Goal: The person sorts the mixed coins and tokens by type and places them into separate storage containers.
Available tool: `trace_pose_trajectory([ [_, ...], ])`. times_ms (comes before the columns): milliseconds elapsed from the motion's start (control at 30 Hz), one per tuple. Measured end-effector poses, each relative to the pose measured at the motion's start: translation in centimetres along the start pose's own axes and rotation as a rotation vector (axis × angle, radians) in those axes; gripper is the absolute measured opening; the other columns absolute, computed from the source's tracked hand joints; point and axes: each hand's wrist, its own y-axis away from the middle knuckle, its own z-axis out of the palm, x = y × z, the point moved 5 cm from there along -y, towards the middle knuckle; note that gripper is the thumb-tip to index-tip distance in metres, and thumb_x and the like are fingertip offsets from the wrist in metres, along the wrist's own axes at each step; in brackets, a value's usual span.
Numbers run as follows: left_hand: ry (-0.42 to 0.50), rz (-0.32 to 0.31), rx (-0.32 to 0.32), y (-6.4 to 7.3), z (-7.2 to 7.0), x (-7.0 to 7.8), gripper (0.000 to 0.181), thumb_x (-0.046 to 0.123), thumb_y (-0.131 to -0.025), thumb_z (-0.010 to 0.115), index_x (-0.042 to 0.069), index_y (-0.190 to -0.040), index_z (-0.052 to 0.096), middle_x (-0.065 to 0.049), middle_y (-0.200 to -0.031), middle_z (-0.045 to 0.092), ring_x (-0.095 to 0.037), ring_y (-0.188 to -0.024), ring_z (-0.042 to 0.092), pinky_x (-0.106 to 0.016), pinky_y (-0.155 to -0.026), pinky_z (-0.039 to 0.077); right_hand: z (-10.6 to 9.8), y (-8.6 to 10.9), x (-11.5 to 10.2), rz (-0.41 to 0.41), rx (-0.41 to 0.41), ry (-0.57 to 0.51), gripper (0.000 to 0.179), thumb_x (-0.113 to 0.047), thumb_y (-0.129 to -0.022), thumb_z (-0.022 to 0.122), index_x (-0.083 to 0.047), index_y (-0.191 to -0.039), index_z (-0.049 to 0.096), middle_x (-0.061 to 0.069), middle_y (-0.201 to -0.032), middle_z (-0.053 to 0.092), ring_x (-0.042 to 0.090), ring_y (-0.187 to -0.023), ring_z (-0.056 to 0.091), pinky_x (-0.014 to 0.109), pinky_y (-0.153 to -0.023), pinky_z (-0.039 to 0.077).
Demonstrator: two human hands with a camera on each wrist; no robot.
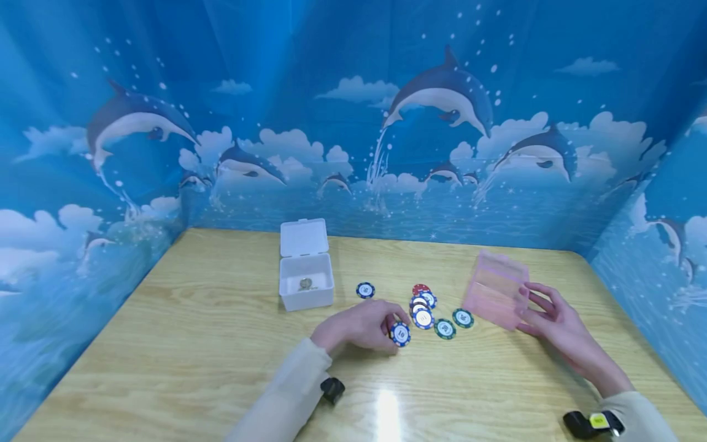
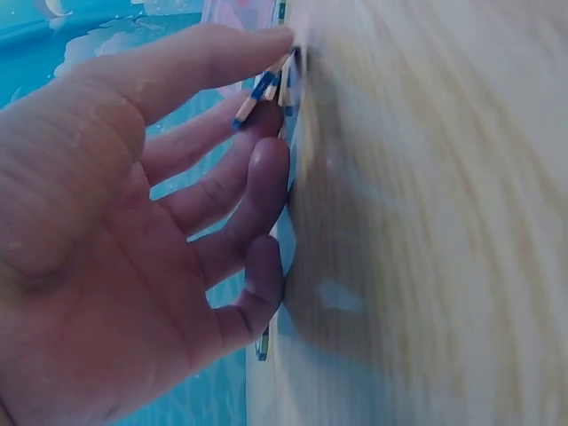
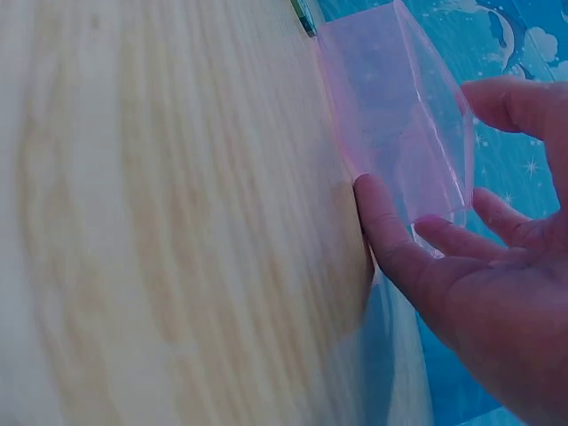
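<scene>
Pinching a blue-rimmed chip marked 10 [image 1: 400, 334] just above the desk [image 1: 221, 350], the left hand [image 1: 363, 325] in the head view hides most of its own curled fingers beneath its back. Beside it, overlapping round chips [image 1: 423, 318] cover one another, so only a sliver of the red chip [image 1: 420, 288] shows and the lowest numbers cannot be read; two green chips [image 1: 454, 323] lie nearer the right hand [image 1: 560, 328]. That hand has its fingers spread at the end of a translucent pink box [image 1: 496, 291], whose thin plastic walls blur together. A hinged white plastic box [image 1: 306, 298], lid raised, holds a silvery coin [image 1: 305, 283] and something golden too small to name. Both pale sleeves [image 1: 298, 380] are cut off by the lower edge.

From the left wrist, the chip is seen edge-on and tilted between thumb and forefinger, its face unreadable; the chips behind are partly masked by the fingers.

From the right wrist, thumb and fingers touch the pink box's edges, spread apart; how firmly they press cannot be told. Its flat, clear sides meet at sharp corners, with a green chip's edge [image 3: 303, 16] cropped above.
</scene>
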Motion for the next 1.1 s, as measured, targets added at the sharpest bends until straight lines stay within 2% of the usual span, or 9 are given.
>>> trace_pose_trajectory([
  [67, 0.019, -0.001, -0.01, 0.1, 0.0, 0.0, 0.048, 0.014, -0.079, 0.087, 0.021, -0.124, 0.069, 0.009, -0.096, 0.062, -0.003, -0.082, 0.058, -0.017, -0.076, 0.051, -0.2, 0.1, 0.2, -0.034, -0.023, -0.071, 0.049, -0.003, -0.104, 0.055, -0.02, -0.147, 0.037, -0.017, -0.137, 0.05, -0.011, -0.113, 0.06, 0.025, -0.084, 0.062],
  [133, 0.034, -0.009, -0.011, 0.1, 0.0, -0.1, 0.047, 0.012, -0.078, 0.087, 0.021, -0.121, 0.07, 0.009, -0.095, 0.063, -0.003, -0.082, 0.058, -0.017, -0.076, 0.051, -0.3, 0.1, 0.3, -0.057, -0.043, -0.099, 0.051, -0.001, -0.104, 0.054, -0.02, -0.148, 0.038, -0.023, -0.134, 0.051, -0.01, -0.115, 0.06, 0.025, -0.084, 0.062],
  [333, 0.051, -0.04, 0.004, 0.1, 0.0, -0.2, 0.042, 0.013, -0.077, 0.089, 0.023, -0.113, 0.07, 0.009, -0.093, 0.062, -0.005, -0.083, 0.058, -0.019, -0.076, 0.05, -0.2, 0.1, 0.4, -0.099, -0.069, -0.122, 0.053, 0.002, -0.103, 0.053, -0.016, -0.151, 0.038, -0.022, -0.136, 0.053, -0.009, -0.117, 0.06, 0.026, -0.085, 0.062],
  [700, 0.134, 0.015, 0.08, -0.1, -0.4, 0.0, 0.044, 0.015, -0.077, 0.089, 0.024, -0.113, 0.065, 0.007, -0.092, 0.064, -0.006, -0.079, 0.06, -0.021, -0.072, 0.052, -0.1, 0.0, 0.4, -0.102, -0.065, -0.14, 0.051, 0.004, -0.103, 0.053, -0.018, -0.147, 0.044, -0.025, -0.134, 0.056, -0.009, -0.117, 0.061, 0.024, -0.085, 0.062],
  [1100, 0.302, 0.023, 0.15, -2.0, -0.6, 1.7, 0.046, 0.018, -0.081, 0.087, 0.024, -0.118, 0.062, 0.004, -0.1, 0.063, -0.008, -0.085, 0.064, -0.024, -0.074, 0.055, -0.2, 0.0, 0.5, -0.077, -0.061, -0.154, 0.055, 0.003, -0.101, 0.056, -0.014, -0.151, 0.04, -0.023, -0.133, 0.057, -0.009, -0.117, 0.061, 0.025, -0.087, 0.061],
])
